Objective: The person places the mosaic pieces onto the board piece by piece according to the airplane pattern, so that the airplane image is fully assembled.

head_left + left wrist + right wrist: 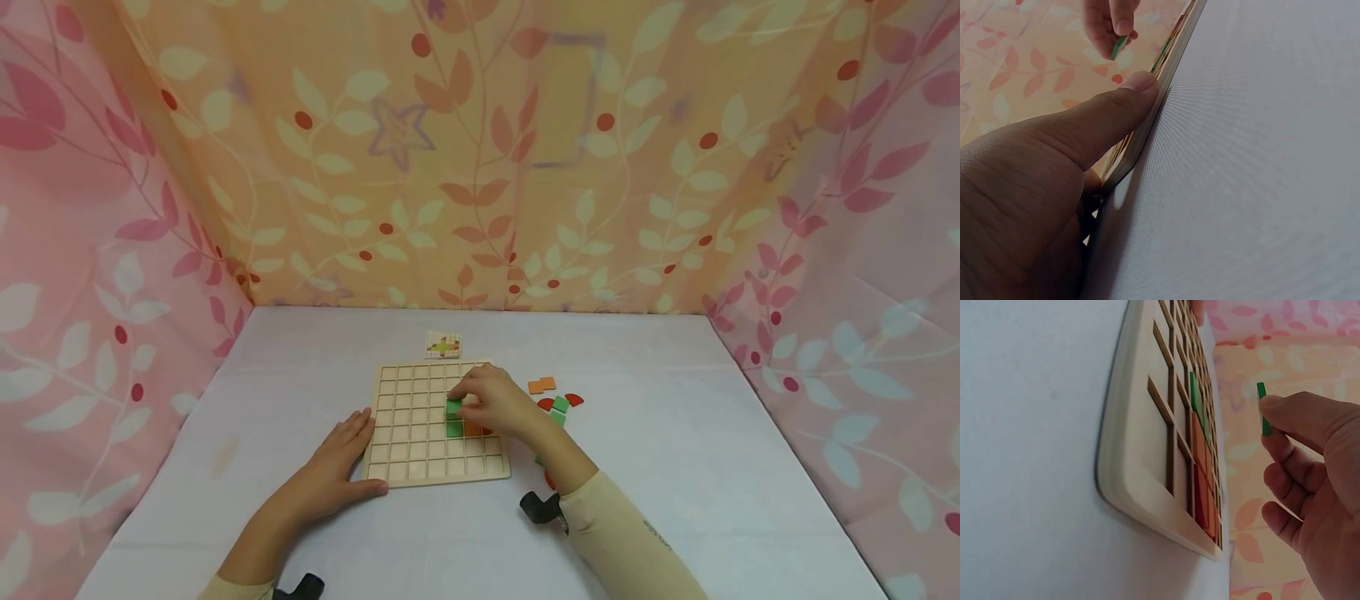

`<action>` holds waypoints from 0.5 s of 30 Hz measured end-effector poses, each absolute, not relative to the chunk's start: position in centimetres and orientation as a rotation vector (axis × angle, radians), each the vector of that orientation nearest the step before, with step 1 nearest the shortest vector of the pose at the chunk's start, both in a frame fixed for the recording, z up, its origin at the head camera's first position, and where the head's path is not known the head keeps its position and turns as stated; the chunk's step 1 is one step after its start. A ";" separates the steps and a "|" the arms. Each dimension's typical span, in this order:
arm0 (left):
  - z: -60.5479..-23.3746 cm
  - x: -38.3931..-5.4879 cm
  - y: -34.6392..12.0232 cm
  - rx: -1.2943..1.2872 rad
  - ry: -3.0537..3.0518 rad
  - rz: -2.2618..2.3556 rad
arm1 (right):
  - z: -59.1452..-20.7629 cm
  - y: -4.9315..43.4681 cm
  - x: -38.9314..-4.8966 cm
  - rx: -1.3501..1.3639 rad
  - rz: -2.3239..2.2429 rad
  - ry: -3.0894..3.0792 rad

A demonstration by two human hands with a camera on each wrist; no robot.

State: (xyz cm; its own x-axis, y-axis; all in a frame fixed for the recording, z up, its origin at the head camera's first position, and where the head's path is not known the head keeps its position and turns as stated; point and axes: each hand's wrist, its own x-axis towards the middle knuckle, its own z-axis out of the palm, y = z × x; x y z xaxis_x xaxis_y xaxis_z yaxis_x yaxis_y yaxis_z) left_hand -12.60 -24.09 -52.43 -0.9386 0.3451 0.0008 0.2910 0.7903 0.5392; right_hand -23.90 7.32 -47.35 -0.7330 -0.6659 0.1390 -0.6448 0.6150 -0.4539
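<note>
A few tiles sit in the grid board [435, 425], right hand [498, 404] pinching a green tile [1263, 409] above it, left hand [330, 471] flat steadying the edge, loose tiles [551, 396] at centre-right waiting.

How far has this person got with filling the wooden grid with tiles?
Barely begun: a green tile and orange tiles sit in the wooden grid board. The right hand pinches another green tile above it; the left hand steadies the board. Most cells are bare, and loose tiles wait beside it.
</note>
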 end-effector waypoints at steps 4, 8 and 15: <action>-52.2 -12.6 -24.1 0.517 2.879 0.841 | -47.7 6.7 -23.9 -1.125 -0.759 2.766; -52.1 -12.5 -24.0 0.516 2.876 0.844 | -47.7 6.1 -23.7 -1.118 -0.760 2.755; -52.0 -12.5 -24.0 0.514 2.878 0.853 | -48.0 5.2 -23.9 -1.162 -0.702 2.763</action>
State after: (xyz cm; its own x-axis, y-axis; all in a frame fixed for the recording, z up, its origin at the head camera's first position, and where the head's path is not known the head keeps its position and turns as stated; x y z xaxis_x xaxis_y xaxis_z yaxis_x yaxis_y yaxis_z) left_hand -12.51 -23.95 -51.98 -0.9386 0.3451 0.0037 0.2914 0.7867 0.5442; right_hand -23.89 5.19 -47.98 -0.7135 -0.6911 0.1154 -0.6624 0.6115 -0.4328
